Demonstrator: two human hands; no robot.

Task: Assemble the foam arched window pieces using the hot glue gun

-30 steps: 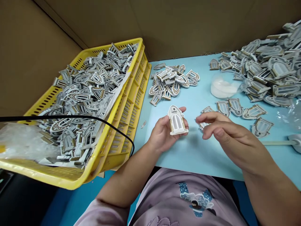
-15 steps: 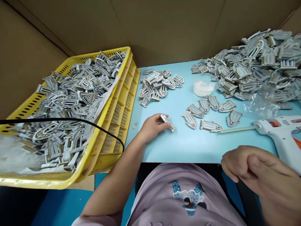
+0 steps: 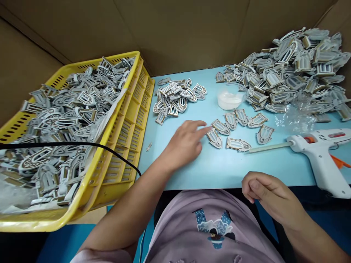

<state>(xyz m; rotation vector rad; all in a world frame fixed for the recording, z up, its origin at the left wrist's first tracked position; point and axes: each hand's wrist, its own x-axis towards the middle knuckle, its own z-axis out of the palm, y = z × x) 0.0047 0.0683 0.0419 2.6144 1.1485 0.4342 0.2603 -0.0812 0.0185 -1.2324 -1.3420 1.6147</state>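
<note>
My left hand (image 3: 186,144) is over the blue table with its fingers stretched apart. Its index fingertip is at the edge of a small white-and-gold arched window piece (image 3: 214,138), nearest in a loose group of several such pieces. Whether anything lies under the palm is hidden. At the table's front edge my right hand (image 3: 264,193) is closed, thumb against the curled fingers; what is inside, if anything, cannot be seen. A white glue gun (image 3: 315,146) lies to the right, a glue stick (image 3: 270,147) jutting from its back toward the pieces.
A yellow crate (image 3: 142,106) full of similar pieces stands at left, a black cable (image 3: 90,144) across it. Beyond my left hand is a small pile (image 3: 175,96); a large heap (image 3: 296,73) fills the back right. A clear tub (image 3: 229,100) and crumpled plastic (image 3: 296,118) lie nearby.
My left hand has turned over and spread its fingers toward the loose group; the window piece it held no longer shows. My right hand remains closed near the table edge. The view has shifted slightly.
</note>
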